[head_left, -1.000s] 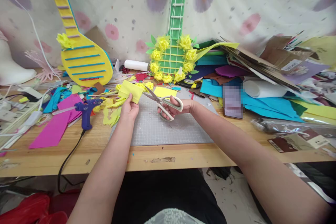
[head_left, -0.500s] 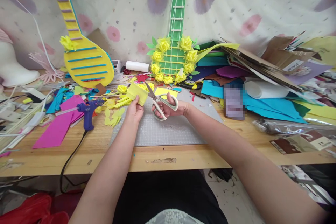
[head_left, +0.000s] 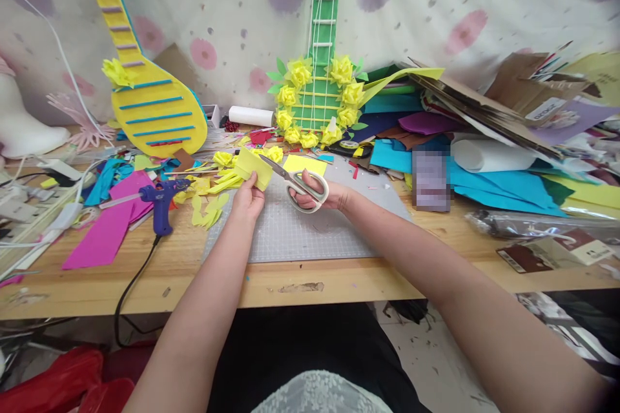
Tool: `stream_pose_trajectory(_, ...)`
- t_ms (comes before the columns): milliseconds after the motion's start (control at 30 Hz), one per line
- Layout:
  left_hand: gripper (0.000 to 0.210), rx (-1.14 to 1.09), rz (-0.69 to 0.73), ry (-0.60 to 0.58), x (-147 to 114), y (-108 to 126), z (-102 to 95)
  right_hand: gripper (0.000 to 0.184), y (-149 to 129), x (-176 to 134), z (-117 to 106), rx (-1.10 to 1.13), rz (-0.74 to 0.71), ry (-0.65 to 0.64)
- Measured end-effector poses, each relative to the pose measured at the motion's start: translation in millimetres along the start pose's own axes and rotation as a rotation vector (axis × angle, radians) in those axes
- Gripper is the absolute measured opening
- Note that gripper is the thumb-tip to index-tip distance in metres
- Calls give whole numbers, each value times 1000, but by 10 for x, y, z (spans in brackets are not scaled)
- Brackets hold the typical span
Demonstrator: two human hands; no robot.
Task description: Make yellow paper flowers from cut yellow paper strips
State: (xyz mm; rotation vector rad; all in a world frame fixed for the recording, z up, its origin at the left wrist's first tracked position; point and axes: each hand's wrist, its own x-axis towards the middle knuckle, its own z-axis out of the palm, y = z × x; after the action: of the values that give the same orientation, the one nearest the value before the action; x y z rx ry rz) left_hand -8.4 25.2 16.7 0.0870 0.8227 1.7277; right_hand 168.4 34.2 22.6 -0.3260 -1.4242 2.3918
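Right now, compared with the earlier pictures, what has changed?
The left hand has moved the yellow paper rightward, toward the scissors in the right hand. The scissors' blades, spread earlier, have come together, tips at the paper's edge; whether it is cut I cannot tell. Nothing was newly grasped or let go. The glue gun, cutting mat and green guitar-shaped piece stayed put.

The open scissors (head_left: 292, 178) have closed at the yellow paper (head_left: 255, 165)
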Motion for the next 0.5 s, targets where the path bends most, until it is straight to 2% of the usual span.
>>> stream_pose_trajectory(200, 24, 22, 5, -8, -38, -5, 20, 68, -52, -43, 24, -11, 73, -4)
stream_pose_trajectory(500, 24, 57, 30, -44, -29, -25, -2, 77, -101, -226, -15, -91, 128, -49)
